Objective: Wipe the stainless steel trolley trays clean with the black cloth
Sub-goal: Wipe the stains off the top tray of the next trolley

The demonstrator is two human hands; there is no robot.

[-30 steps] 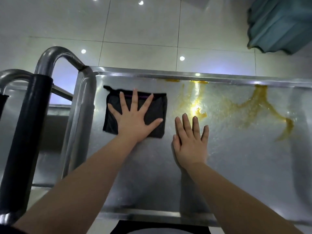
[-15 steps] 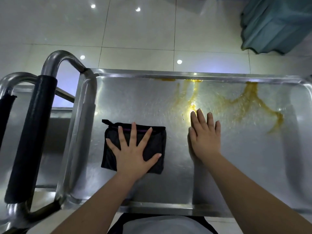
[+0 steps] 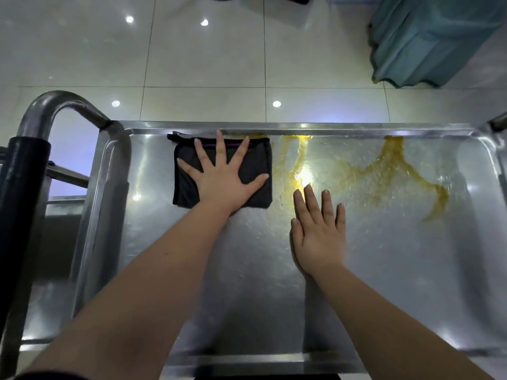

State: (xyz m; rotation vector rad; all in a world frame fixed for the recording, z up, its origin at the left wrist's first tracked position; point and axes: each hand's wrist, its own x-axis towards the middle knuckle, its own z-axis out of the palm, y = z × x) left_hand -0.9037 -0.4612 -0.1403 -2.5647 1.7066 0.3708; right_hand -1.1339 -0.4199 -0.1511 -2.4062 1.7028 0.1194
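A person is wiping the top rectangular stainless steel trolley tray (image 3: 247, 297), standing at its near long edge. At far left, the trolley's curved steel handle with a black sleeve (image 3: 24, 215) is framing the shot. Just right of it, the left hand (image 3: 222, 182) is pressing down flat, fingers splayed wide, on the folded black cloth (image 3: 186, 190), which is lying on the tray's left part with its far edge touching the back rim. The steel around and in front of the cloth is looking free of residue. Farther right, the right hand (image 3: 318, 231) is resting flat on bare metal, fingers straight and close together, its fingertips near a yellow-brown smear (image 3: 296, 160) running down from the back rim. Beyond it, a longer branching yellow-brown streak (image 3: 395, 160) is crossing the tray's right half, well apart from the cloth. Judging by this, the job is appearing early: the left portion is looking done, while the middle and right are awaiting the cloth. Any lower tray is mostly hidden, its condition impossible to tell.
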